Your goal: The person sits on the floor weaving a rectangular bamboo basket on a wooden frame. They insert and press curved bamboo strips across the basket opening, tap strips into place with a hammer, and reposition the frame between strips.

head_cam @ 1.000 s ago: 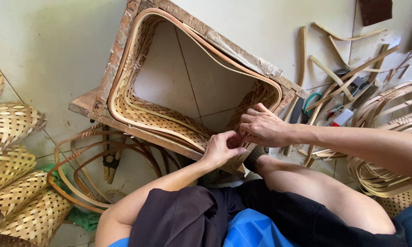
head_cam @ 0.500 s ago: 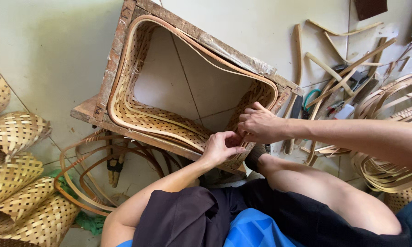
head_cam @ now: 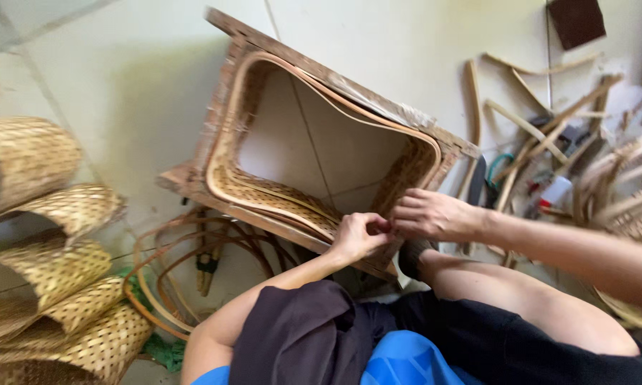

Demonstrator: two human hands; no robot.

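The left hand [head_cam: 360,235] and right hand [head_cam: 431,214] meet, fingers pinched closed on the near corner of the pale woven bamboo lining [head_cam: 278,192], which sits inside a square weathered wooden frame [head_cam: 224,107] tilted on the tiled floor [head_cam: 121,78]. Curved woven bamboo sheets [head_cam: 57,278] lie stacked at left.

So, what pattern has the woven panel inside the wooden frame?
Head view: the tan woven bamboo panel shows an open lattice weave.

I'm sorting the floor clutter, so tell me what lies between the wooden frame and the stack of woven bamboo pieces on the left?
In the head view, loose cane hoops lie on the floor between the wooden frame and the woven bamboo pieces.
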